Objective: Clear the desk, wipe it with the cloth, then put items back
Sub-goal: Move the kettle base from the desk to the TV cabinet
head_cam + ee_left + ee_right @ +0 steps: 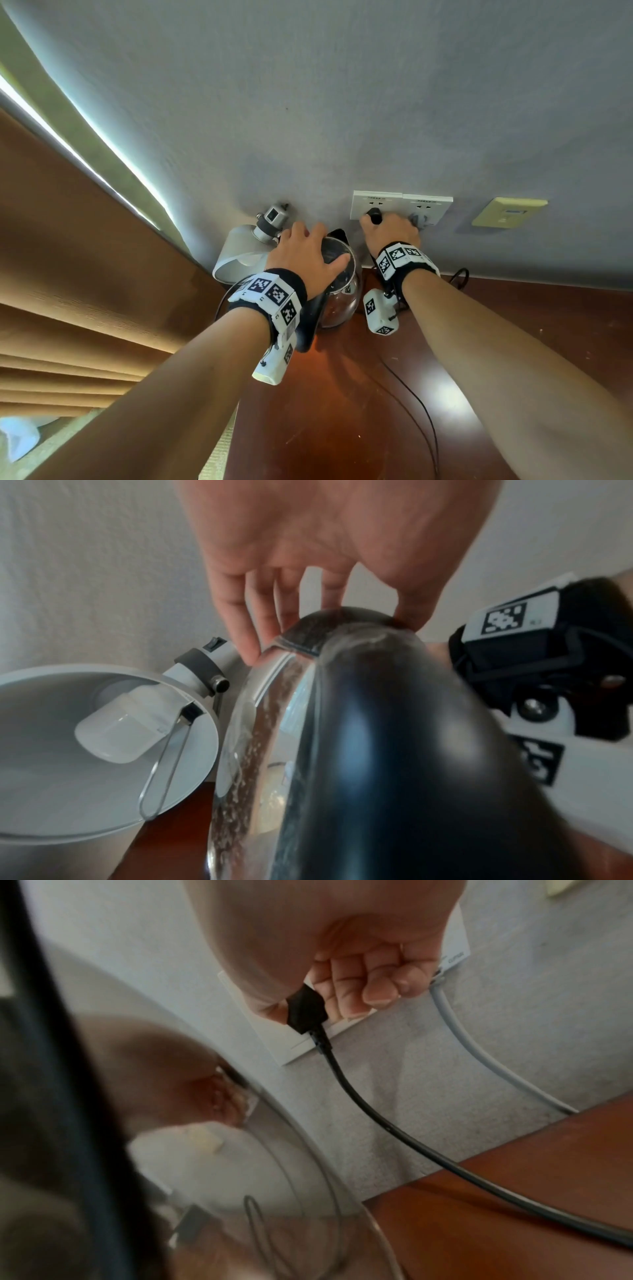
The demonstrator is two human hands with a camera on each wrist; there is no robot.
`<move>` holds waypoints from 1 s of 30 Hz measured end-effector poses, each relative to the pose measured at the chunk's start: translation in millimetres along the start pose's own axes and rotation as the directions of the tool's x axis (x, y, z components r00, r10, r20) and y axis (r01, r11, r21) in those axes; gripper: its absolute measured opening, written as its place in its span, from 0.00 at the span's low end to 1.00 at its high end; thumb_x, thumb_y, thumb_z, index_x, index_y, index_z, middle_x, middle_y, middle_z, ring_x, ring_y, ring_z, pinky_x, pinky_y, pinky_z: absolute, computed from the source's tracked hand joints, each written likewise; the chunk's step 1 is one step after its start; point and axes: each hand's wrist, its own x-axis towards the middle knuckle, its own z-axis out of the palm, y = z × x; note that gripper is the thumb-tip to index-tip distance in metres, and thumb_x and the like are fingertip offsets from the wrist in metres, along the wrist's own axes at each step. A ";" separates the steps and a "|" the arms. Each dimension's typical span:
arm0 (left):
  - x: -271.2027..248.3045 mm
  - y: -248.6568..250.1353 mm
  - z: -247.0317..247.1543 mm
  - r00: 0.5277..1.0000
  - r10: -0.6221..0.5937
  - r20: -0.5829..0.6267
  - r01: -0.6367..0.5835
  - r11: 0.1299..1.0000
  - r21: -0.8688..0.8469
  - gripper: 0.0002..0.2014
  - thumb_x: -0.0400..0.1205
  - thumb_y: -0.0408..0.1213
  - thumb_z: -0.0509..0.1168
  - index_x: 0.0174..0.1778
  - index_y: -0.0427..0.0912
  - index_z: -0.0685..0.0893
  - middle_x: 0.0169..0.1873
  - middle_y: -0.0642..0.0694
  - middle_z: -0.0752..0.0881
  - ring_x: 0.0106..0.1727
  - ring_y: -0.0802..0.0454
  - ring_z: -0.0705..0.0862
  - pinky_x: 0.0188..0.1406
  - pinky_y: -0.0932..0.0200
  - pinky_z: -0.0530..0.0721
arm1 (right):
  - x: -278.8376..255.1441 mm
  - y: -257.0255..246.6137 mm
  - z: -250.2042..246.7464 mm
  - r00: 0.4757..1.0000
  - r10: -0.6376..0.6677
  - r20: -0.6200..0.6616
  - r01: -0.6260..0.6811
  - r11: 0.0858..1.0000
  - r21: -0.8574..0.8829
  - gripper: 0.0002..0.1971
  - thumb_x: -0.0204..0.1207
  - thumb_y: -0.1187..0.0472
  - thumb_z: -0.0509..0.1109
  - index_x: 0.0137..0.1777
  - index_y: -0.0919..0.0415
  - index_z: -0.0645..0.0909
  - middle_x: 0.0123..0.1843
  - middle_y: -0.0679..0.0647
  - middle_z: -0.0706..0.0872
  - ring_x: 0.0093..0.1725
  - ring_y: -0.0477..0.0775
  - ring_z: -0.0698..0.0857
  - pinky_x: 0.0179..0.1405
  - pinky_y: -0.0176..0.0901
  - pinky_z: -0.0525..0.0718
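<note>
The left hand (306, 255) lies on top of the kettle (337, 298). Its fingers (246, 631) are spread and bent down over the lid rim, and the thumb touches the rim at the 3 o'clock side. The right hand (388, 233) is at 3 o'clock from the left one, up against the wall. It pinches the black plug (304, 1010) between thumb and curled fingers. The plug sits in the white socket (375, 205).

The head view shows both hands together, and the kettle standing at the far edge of the desk (376, 394), by the wall. Only the left wrist view looks up inside the lamp (103, 750), at 9 o'clock from the kettle and just beside it. There you can see the white bulb (120, 734) and a thin wire loop. It also shows the kettle's black handle (394, 750) up close. Only the right wrist view shows the black cord (387, 1123) hanging from the plug and curving down over the desk toward 4 o'clock. A grey cord (479, 1053) hangs at 3 o'clock from it.

A second socket (428, 209) sits just beside the first. A yellow plate (508, 212) is farther on toward 3 o'clock. The small writing on the sockets is too tiny to read. The wrist bands (270, 294) have black and white square codes.
</note>
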 end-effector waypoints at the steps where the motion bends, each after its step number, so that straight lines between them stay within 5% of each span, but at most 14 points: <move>1: 0.9 0.1 -0.3 1.000 -0.006 0.015 0.006 1.000 0.000 0.31 0.79 0.68 0.59 0.70 0.51 0.71 0.65 0.43 0.74 0.67 0.41 0.74 0.61 0.46 0.80 | -1.9 0.9 -0.8 1.000 -0.008 -0.009 0.008 1.000 -0.001 0.25 0.80 0.40 0.56 0.43 0.61 0.84 0.41 0.59 0.84 0.41 0.62 0.81 0.41 0.47 0.73; 6: 5.4 0.3 -1.4 0.998 -0.004 0.062 0.002 1.000 0.030 0.33 0.79 0.69 0.59 0.71 0.49 0.71 0.66 0.40 0.74 0.68 0.38 0.75 0.63 0.44 0.80 | -26.6 20.0 4.6 0.999 -0.023 0.038 0.025 0.999 -0.045 0.23 0.80 0.40 0.59 0.40 0.60 0.81 0.33 0.55 0.80 0.39 0.62 0.79 0.40 0.46 0.73; 12: 0.5 0.3 0.5 0.999 -0.013 0.041 0.012 1.000 0.006 0.32 0.79 0.69 0.59 0.70 0.48 0.72 0.65 0.41 0.75 0.66 0.39 0.76 0.63 0.43 0.80 | -33.6 27.5 -7.3 0.996 0.012 0.088 -0.006 0.998 -0.069 0.23 0.80 0.38 0.56 0.48 0.59 0.80 0.44 0.59 0.82 0.43 0.62 0.78 0.43 0.49 0.76; 19: -20.6 -10.0 2.2 0.994 -0.112 -0.007 0.109 0.979 -0.171 0.31 0.81 0.65 0.59 0.74 0.49 0.70 0.69 0.42 0.75 0.70 0.41 0.75 0.68 0.45 0.77 | -56.9 34.4 -4.7 0.974 -0.108 0.197 0.157 0.955 -0.251 0.27 0.81 0.37 0.52 0.45 0.59 0.83 0.45 0.60 0.87 0.40 0.63 0.80 0.40 0.48 0.76; 22: -44.8 -14.3 7.1 0.964 -0.261 -0.047 0.243 0.940 -0.241 0.32 0.79 0.69 0.57 0.68 0.46 0.71 0.63 0.43 0.79 0.61 0.41 0.80 0.57 0.48 0.80 | -70.8 40.5 -1.4 0.972 -0.138 0.189 0.195 0.923 -0.332 0.28 0.83 0.39 0.51 0.45 0.60 0.85 0.46 0.61 0.89 0.44 0.64 0.85 0.41 0.49 0.77; 25: -71.4 -11.8 23.2 0.943 -0.329 0.046 0.328 0.905 -0.269 0.33 0.75 0.75 0.57 0.58 0.47 0.72 0.49 0.47 0.83 0.46 0.44 0.83 0.45 0.52 0.83 | -82.9 43.4 0.7 0.962 -0.122 0.243 0.212 0.898 -0.386 0.28 0.83 0.39 0.52 0.52 0.60 0.86 0.53 0.61 0.89 0.54 0.65 0.86 0.46 0.51 0.78; 30: -80.7 -12.8 45.2 0.909 -0.376 0.178 0.416 0.817 -0.400 0.26 0.67 0.70 0.65 0.47 0.52 0.82 0.38 0.53 0.88 0.42 0.49 0.88 0.49 0.50 0.89 | -98.0 40.8 2.6 0.958 -0.106 0.267 0.216 0.879 -0.426 0.27 0.85 0.39 0.52 0.59 0.57 0.86 0.58 0.59 0.88 0.60 0.64 0.85 0.51 0.51 0.78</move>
